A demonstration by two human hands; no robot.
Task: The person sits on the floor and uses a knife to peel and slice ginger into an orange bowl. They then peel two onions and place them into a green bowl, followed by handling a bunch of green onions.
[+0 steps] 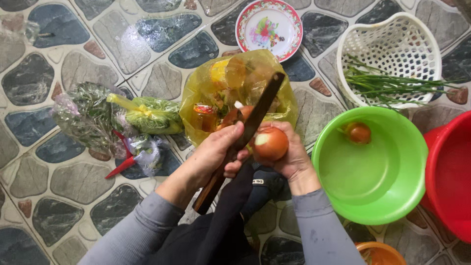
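Observation:
My left hand [213, 154] grips a long dark knife [257, 113] by its wooden handle, the blade pointing up and to the right. My right hand [294, 157] holds a round orange-brown onion [271, 143] with a cut end showing pale. The blade's edge rests against the left side of the onion. Both hands are over a yellow plastic bag [196, 93] of groceries on the stone-patterned floor.
A green basin [373, 196] at right holds one small peeled onion [359, 132]. Beside it are a red basin [449, 176], a white basket [392, 44] with green chives, a red-rimmed plate [245, 19], clear bags of greens [88, 118], and an orange bowl [380, 252].

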